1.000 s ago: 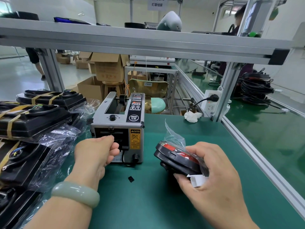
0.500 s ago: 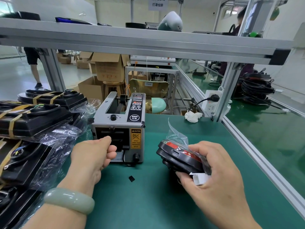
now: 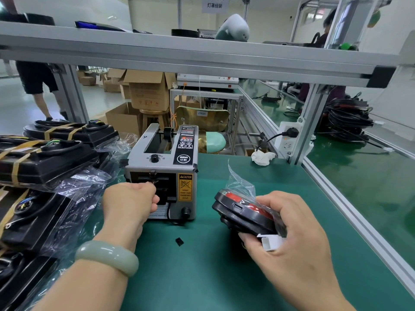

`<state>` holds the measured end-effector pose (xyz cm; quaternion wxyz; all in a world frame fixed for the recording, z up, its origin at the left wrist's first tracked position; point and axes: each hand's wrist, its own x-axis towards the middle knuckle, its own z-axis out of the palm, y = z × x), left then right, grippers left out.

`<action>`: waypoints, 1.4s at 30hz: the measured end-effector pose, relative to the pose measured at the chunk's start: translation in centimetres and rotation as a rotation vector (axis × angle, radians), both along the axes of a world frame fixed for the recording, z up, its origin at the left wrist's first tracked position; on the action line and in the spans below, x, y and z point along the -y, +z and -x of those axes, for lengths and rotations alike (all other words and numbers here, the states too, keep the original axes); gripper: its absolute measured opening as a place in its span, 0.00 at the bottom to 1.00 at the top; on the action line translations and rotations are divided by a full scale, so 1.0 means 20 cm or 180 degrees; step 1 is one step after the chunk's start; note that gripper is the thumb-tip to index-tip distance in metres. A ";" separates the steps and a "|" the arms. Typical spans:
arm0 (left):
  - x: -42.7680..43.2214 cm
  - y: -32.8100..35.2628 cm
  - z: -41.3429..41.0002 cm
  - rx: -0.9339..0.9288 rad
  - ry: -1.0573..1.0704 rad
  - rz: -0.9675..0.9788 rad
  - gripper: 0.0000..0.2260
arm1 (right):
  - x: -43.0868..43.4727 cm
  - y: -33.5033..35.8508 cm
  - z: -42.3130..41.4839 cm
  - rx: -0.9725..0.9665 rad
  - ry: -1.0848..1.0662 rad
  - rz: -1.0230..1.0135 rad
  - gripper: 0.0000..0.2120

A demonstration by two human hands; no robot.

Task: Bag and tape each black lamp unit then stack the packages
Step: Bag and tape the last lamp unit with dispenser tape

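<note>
Gripping the bagged black lamp unit is the right hand, fingers clamped round its near end, just right of the tape dispenser. The unit sits tilted, far edge raised, a red strip showing through the clear plastic bag, whose loose mouth sticks up above it. A small white connector pokes out under the unit, against the fingers.

Over at the dispenser's front outlet, the left hand has its fingers curled in together, fingertips right at the slot; whether tape is pinched there, I can't tell. A pale green bangle rings that wrist.

Just in front of the dispenser, a small black scrap lies on the green bench mat, between the two hands. Left of the dispenser, the finished packages are piled up, black units in clear bags bound with tan tape, several layers deep. Behind the dispenser to the right, a crumpled white tissue rests near a white power socket with a black plug in it. Beyond the dispenser, cardboard boxes stand on the floor.
</note>
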<state>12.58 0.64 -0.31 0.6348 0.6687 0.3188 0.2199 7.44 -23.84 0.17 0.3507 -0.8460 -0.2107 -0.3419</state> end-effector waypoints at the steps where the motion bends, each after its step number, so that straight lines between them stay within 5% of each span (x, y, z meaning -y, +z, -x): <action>1: 0.00 0.00 0.00 0.0024 0.0009 -0.0045 0.07 | 0.00 0.00 0.00 -0.0007 0.0005 -0.0004 0.26; 7: 0.02 0.03 0.07 -0.0040 -0.0230 0.0273 0.10 | 0.00 -0.01 -0.01 0.0006 0.0004 -0.0083 0.27; 16: 0.13 0.21 0.37 0.0623 -0.2446 0.0990 0.08 | 0.01 0.00 0.00 -0.0050 0.0160 -0.0035 0.28; 20: 0.25 0.23 0.39 0.0662 -0.2273 -0.0186 0.18 | 0.00 0.00 0.00 0.0032 0.0253 -0.0010 0.28; 22: 0.29 0.23 0.38 0.0737 -0.2261 -0.0382 0.15 | 0.00 0.00 -0.01 0.0040 0.0263 0.0005 0.28; 42: 0.32 0.20 0.33 0.0420 -0.2625 -0.0074 0.09 | -0.02 0.00 0.00 0.0203 0.0197 0.0174 0.28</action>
